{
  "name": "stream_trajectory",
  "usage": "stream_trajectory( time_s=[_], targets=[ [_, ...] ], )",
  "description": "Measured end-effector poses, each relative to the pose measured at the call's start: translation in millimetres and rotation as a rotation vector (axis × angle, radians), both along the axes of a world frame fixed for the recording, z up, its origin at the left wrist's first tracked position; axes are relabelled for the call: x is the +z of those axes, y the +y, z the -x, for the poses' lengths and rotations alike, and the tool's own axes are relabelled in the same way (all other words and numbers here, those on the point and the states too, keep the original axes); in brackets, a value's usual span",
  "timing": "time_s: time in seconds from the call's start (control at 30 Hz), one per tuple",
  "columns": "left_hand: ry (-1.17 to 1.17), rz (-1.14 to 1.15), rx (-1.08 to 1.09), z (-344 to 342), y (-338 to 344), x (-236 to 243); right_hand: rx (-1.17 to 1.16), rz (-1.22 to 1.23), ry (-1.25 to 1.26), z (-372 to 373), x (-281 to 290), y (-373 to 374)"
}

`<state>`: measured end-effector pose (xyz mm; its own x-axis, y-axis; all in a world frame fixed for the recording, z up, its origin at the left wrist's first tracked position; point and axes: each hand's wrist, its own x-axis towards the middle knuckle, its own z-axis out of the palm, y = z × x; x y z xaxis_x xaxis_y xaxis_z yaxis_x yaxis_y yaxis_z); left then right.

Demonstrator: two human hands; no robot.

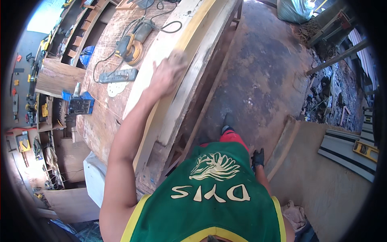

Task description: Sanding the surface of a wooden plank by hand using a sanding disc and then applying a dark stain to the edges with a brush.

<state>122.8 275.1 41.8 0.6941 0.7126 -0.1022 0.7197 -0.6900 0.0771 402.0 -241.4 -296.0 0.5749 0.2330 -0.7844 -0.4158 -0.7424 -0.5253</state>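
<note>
My left hand (166, 76), bare, reaches out over a long pale wooden board (152, 117) on the workbench. Its fingers press a small brown pad (177, 59) against the board's edge; blur hides exactly what kind of pad it is. Down by my right hip hangs my right hand (258, 157) in a dark glove, apart from any object. Its fingers look loosely spread, with nothing visible in them. A weathered plank (181, 105) runs alongside the board on my side.
Left of the board, a yellow and grey corded sander (132, 49) and a grey power strip (118, 76) lie on the bench. A blue tool (80, 102) stands at the bench's left edge. Shelves hold tools farther left. A yellow level (366, 151) lies at far right.
</note>
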Motion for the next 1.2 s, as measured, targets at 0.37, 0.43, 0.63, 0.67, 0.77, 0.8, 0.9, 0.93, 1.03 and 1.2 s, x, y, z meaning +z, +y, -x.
stream_trajectory(
  time_s=[0.37,0.43,0.63,0.67,0.77,0.8,0.9,0.93,1.03,1.2],
  targets=[
    [-0.012,0.176,0.213,33,-54,23,-0.083,-0.174,-0.078,-125,-6,131],
    [-0.049,0.226,0.164,-6,-1,13,-0.039,-0.14,-0.129,-128,1,144],
    [0.01,0.237,0.038,-160,172,-1,-0.008,-0.103,-0.146,-117,13,130],
    [0.043,0.181,0.026,-179,187,-2,-0.027,-0.1,-0.16,-114,12,121],
    [0.006,0.13,0.05,-190,194,-8,-0.078,0.018,-0.04,-105,2,92],
    [-0.055,0.063,0.018,-181,184,-9,-0.005,0.031,-0.033,-101,-1,83],
    [-0.112,-0.013,-0.046,-142,145,-9,0.157,0.237,-0.178,-93,-11,71],
    [-0.104,-0.019,-0.057,-123,125,-7,0.078,0.233,-0.123,-92,-14,72],
    [-0.072,-0.003,0.013,-68,61,1,-0.04,0.171,-0.025,-92,-22,89],
    [-0.07,-0.086,0.069,-38,13,2,0.024,0.088,-0.079,-114,-31,138]
  ],
)
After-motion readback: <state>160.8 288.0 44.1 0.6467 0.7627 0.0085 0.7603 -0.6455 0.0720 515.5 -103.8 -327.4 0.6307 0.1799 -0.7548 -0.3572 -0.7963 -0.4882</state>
